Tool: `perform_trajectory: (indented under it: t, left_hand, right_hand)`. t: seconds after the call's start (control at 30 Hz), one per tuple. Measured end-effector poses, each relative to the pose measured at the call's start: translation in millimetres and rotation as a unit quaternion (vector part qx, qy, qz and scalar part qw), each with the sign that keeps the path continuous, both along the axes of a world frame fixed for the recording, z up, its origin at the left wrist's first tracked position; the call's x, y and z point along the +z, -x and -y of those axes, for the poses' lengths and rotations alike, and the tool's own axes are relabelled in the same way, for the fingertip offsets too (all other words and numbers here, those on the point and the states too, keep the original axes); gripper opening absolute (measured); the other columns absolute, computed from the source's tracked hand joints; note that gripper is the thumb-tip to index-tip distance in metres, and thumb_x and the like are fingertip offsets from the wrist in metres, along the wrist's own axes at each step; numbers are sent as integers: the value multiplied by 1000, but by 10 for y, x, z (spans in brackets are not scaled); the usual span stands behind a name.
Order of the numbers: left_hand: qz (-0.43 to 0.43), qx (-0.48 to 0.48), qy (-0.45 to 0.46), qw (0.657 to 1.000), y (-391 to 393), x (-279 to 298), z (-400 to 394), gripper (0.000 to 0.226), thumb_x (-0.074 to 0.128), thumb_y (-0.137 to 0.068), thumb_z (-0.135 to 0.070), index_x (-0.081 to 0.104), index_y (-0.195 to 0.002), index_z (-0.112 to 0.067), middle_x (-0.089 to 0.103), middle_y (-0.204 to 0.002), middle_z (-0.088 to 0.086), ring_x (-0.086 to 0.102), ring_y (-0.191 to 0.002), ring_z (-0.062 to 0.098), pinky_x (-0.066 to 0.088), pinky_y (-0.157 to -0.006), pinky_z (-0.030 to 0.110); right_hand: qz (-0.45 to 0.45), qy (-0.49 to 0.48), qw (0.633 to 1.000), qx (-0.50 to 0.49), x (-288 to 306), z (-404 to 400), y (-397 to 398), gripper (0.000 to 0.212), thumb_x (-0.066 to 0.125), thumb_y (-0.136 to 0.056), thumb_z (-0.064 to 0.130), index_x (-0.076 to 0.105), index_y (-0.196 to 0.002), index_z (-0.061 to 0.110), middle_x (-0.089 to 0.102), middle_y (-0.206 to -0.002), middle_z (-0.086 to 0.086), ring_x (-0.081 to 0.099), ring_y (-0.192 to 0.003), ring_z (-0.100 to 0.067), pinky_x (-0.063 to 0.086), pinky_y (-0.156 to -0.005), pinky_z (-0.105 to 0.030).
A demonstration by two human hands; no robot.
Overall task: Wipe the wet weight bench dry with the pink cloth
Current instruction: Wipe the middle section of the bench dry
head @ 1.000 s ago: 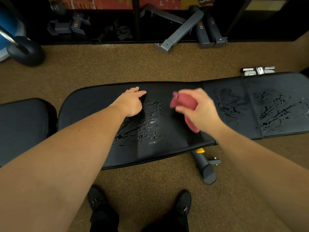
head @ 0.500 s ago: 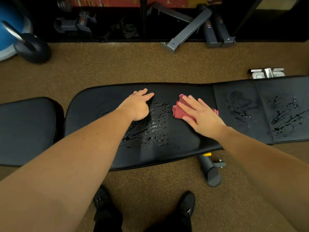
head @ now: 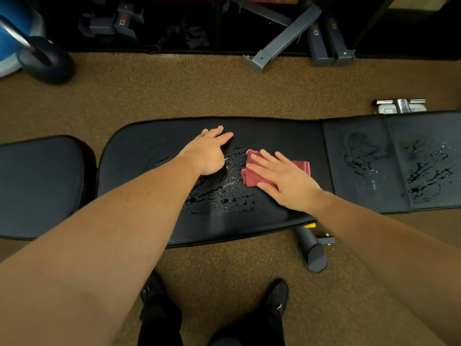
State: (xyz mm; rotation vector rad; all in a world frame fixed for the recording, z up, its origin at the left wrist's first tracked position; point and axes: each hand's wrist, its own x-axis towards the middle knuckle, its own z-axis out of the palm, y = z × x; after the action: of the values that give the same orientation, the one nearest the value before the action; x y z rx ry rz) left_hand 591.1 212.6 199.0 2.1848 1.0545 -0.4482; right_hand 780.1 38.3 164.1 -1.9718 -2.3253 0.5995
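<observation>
Pink cloth [head: 252,177] lies flat under the right hand's [head: 287,181] straight fingers on the weight bench [head: 282,131], beside the left hand [head: 209,153] resting open, so wiping seems barely begun: next, sweep leftward across the beaded water [head: 224,193].

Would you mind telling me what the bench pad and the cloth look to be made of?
Bench pad: likely black vinyl or leather-look upholstery, smooth with a slight sheen; water beads on it and the edges are piped. Cloth: soft pink fabric, matte, folded and creased under the right hand.
</observation>
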Motion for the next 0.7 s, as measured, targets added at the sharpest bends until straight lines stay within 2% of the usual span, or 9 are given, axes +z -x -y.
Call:
perform_trajectory:
  t: [0.2,0.33,0.47,0.53,0.57,0.63,0.7]
  left_hand:
    - [-3,0,-2,1000,-8,-13,30,72,34,-98,-6,12,-160,-36,-1,-168,-10,-5,-155,23,8,-125,41]
    - [-8,9,-3,1000,-29,0,68,73,34,-97,-6,11,-160,-36,-3,-168,-10,-7,-155,21,7,-125,43]
    - [-5,19,3,1000,-41,4,56,73,34,-97,-5,13,-160,-37,-2,-168,-12,-5,-155,20,6,-125,37]
    - [-2,25,2,1000,-45,-14,52,74,33,-96,-4,14,-159,-37,0,-168,-13,-4,-155,20,5,-124,36]
    - [0,29,-1,1000,-47,-23,47,74,33,-96,-3,15,-159,-38,1,-168,-13,-4,-155,19,6,-124,35]
    - [4,32,-7,999,-45,-36,40,75,34,-95,-3,16,-159,-39,2,-167,-15,-3,-155,18,8,-123,35]
    - [4,32,-7,999,-40,-55,31,76,34,-94,-3,16,-158,-40,2,-167,-15,-3,-155,18,8,-123,35]
  right_hand:
    - [-28,13,999,45,-45,354,160,54,35,-106,42,28,-158,29,16,-167,7,0,-156,-11,1,-127,-36]
    - [-36,21,995,89,-59,542,222,53,36,-105,35,31,-157,27,18,-166,7,3,-155,-9,-4,-126,-31]
    - [-165,73,980,87,68,631,209,48,42,-104,39,49,-148,23,42,-157,7,24,-150,-3,13,-126,-26]
    - [-186,61,979,57,197,655,175,49,39,-104,46,54,-144,22,58,-144,4,46,-136,-2,26,-116,-14]
    - [-187,18,982,28,272,632,145,46,42,-104,45,57,-140,20,65,-134,2,56,-123,-3,33,-109,-10]
    - [-202,-98,972,-67,416,483,5,41,51,-101,36,63,-133,13,69,-123,3,62,-109,-6,38,-102,-8]
    - [-221,-157,944,-187,568,203,-249,41,56,-98,35,64,-132,13,65,-125,7,60,-110,-3,42,-102,-13]
